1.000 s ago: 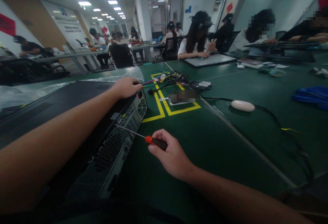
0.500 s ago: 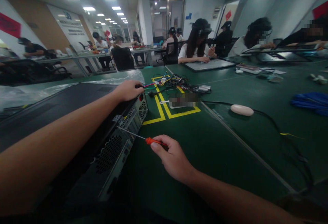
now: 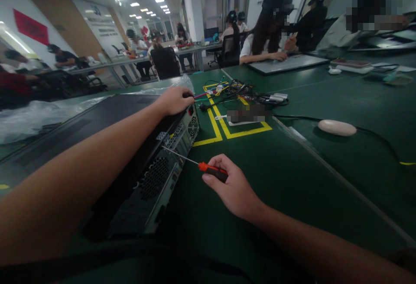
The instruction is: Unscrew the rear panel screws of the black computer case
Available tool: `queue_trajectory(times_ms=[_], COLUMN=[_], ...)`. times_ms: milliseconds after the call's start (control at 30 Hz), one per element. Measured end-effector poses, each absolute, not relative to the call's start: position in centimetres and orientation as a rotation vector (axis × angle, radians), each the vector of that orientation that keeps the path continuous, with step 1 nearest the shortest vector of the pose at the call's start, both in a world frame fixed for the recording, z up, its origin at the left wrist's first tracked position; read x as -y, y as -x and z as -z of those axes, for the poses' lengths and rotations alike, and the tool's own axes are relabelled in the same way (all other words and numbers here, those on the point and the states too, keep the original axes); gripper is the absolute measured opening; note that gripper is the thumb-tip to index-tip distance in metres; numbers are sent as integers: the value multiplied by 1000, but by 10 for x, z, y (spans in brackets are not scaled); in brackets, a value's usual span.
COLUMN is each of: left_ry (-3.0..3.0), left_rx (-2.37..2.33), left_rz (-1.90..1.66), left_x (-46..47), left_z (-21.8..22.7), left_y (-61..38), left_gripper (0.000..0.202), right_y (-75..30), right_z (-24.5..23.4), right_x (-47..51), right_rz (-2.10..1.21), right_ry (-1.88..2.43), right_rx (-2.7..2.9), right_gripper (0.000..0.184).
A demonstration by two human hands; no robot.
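A black desktop computer case [image 3: 113, 115] lies on its side on the green table, its rear panel with vents and ports turned to the right. My left hand [image 3: 176, 99] is at the far rear corner of the case, fingers curled over the edge. In my right hand [image 3: 232, 184] is a screwdriver [image 3: 212, 170] with an orange and black handle, held between thumb and fingers. Its thin shaft reaches left, and the tip meets the rear panel near the upper edge, beside a small perforated metal tab [image 3: 160, 136]. Whether a screw sits at the tip is too small to tell.
Tangled cables [image 3: 242, 89] lie beyond the case near yellow tape marks [image 3: 247, 132]. A pixelated item on a white base lies within the tape. A pale oval device [image 3: 337, 127] sits on a black cable at right. Clear plastic wrap [image 3: 22, 121] is at left. Co-workers sit across the table.
The camera view has shifted, so the scene sits differently in it. My right fingers have loosened and sit farther back, showing more of the handle. The tip stays at the same spot on the panel.
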State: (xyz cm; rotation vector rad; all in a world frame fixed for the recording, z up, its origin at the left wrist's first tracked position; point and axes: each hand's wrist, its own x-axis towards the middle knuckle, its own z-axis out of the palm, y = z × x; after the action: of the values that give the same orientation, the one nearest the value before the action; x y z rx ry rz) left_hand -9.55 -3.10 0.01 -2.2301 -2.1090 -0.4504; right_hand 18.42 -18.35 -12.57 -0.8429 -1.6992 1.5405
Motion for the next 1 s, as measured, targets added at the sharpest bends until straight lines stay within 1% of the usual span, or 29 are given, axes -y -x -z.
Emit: queue_trajectory(times_ms=[200, 500, 800, 1000], left_ry=[2245, 2244, 2267, 2254], left_rx=[2114, 2131, 2155, 2153], left_rz=[485, 539, 514, 426], left_x=[29, 30, 33, 46], left_z=[0, 1, -4, -9], left_y=[98, 96, 97, 88], left_gripper=[53, 61, 51, 54], right_y=[-183, -182, -183, -183], right_z=[128, 130, 129, 128], right_x=[183, 184, 185, 185], right_rz=[-1484, -1498, -1549, -1527], right_ry=[831, 831, 809, 805], right_rx=[1708, 1712, 1681, 1690], right_gripper=[15, 15, 18, 17])
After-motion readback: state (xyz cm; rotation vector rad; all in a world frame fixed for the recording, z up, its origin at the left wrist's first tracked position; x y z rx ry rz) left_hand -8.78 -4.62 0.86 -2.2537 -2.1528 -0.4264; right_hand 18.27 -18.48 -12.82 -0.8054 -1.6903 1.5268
